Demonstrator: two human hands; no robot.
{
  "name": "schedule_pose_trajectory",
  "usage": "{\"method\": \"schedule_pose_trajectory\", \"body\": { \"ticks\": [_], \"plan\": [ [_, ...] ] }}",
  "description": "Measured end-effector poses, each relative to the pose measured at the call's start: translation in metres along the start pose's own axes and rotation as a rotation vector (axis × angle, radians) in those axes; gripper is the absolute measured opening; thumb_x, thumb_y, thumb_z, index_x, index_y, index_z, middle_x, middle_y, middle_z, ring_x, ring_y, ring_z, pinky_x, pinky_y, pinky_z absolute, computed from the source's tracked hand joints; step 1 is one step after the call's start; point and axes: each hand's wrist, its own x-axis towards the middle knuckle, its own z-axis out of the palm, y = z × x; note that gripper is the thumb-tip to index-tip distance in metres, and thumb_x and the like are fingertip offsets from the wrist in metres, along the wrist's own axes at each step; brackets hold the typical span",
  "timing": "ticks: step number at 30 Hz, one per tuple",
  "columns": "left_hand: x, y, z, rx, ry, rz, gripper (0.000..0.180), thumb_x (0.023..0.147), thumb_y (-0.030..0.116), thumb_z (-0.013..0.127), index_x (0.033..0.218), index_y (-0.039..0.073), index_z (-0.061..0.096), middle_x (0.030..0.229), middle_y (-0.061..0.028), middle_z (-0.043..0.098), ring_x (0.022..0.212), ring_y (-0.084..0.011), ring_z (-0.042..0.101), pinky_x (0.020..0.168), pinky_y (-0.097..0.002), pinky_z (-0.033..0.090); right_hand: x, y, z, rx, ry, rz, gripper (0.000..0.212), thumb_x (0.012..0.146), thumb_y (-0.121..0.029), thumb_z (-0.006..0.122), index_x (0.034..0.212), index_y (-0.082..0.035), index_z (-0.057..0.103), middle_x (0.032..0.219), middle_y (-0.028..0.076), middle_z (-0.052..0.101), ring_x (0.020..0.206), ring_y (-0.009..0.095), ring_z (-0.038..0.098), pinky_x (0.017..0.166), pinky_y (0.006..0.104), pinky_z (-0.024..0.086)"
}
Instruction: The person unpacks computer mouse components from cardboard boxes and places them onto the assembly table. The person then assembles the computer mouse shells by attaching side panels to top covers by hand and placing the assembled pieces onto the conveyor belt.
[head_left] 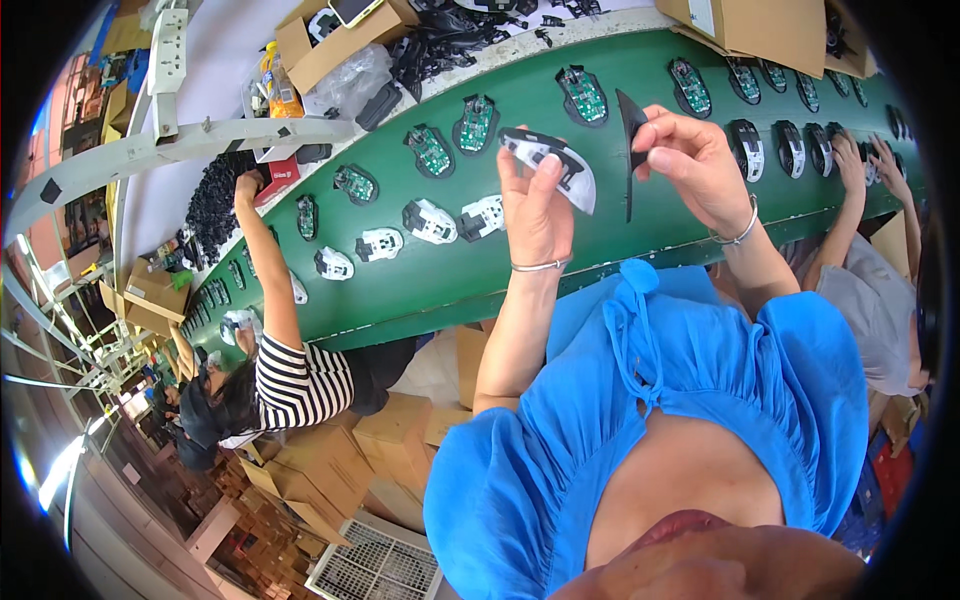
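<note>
My left hand [537, 222] grips a white-and-black computer mouse top shell [577, 182], tilted, with the thumb pressed on its inner side. To its right, my right hand [697, 163] pinches a thin black curved plate [629, 120] between thumb and fingers, seen nearly edge-on. The two parts are apart, both held above the green work surface [640, 240]. Left of my left hand, white mouse shells [431, 221] lie in a row. Beyond them are black mouse bases with green circuit boards [474, 124]; another such base [581, 95] lies beyond my hands.
On the left, a co-worker in a striped top [300, 385] reaches over the belt toward a pile of black parts [215, 205]. Another co-worker's hands [865, 165] work at the right among mouse shells. Cardboard boxes [345, 45] and loose black parts [445, 60] sit along the far ledge.
</note>
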Motion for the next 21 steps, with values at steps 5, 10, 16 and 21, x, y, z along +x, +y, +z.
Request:
{"method": "schedule_pose_trajectory", "body": {
  "ticks": [5,10,16,21],
  "plan": [
    [0.005,-0.005,0.012,0.503,-0.026,0.64,0.072,0.068,0.021,0.081,0.117,0.017,0.028,0.122,-0.0132,0.041,0.109,-0.0254,0.046,0.096,-0.0403,0.038,-0.015,0.018,0.018,0.696,0.129,0.209,0.027,0.083,0.001,0.06,0.108,-0.003,0.051,0.092,0.003,0.056,0.08,0.011,0.057,0.067,0.0242,0.048],
    [0.005,-0.017,0.008,0.693,-0.18,1.002,0.084,0.061,0.059,0.075,0.117,0.018,0.028,0.119,-0.0183,0.038,0.118,-0.039,0.036,0.1,-0.0562,0.026,-0.019,0.022,0.043,0.641,0.133,0.234,0.038,0.084,0.0,0.058,0.119,-0.006,0.044,0.096,0.005,0.058,0.086,0.013,0.059,0.074,0.0271,0.049],
    [-0.003,-0.015,-0.006,0.633,-0.306,1.088,0.068,0.074,0.073,0.05,0.11,0.018,0.037,0.122,-0.02,0.037,0.126,-0.0407,0.028,0.1,-0.0509,0.035,-0.012,0.024,0.039,0.745,0.028,0.449,0.037,0.085,-0.008,0.061,0.119,-0.005,0.047,0.105,0.006,0.057,0.097,0.014,0.055,0.086,0.0324,0.045],
    [-0.022,-0.002,0.002,0.466,-0.28,0.68,0.05,0.074,0.031,0.07,0.11,0.016,0.038,0.123,-0.015,0.041,0.126,-0.0359,0.034,0.103,-0.0486,0.033,-0.006,0.026,0.03,0.624,0.079,0.341,0.023,0.084,-0.009,0.064,0.104,-0.005,0.055,0.095,0.003,0.06,0.085,0.011,0.059,0.076,0.0269,0.049]
  ]
}}
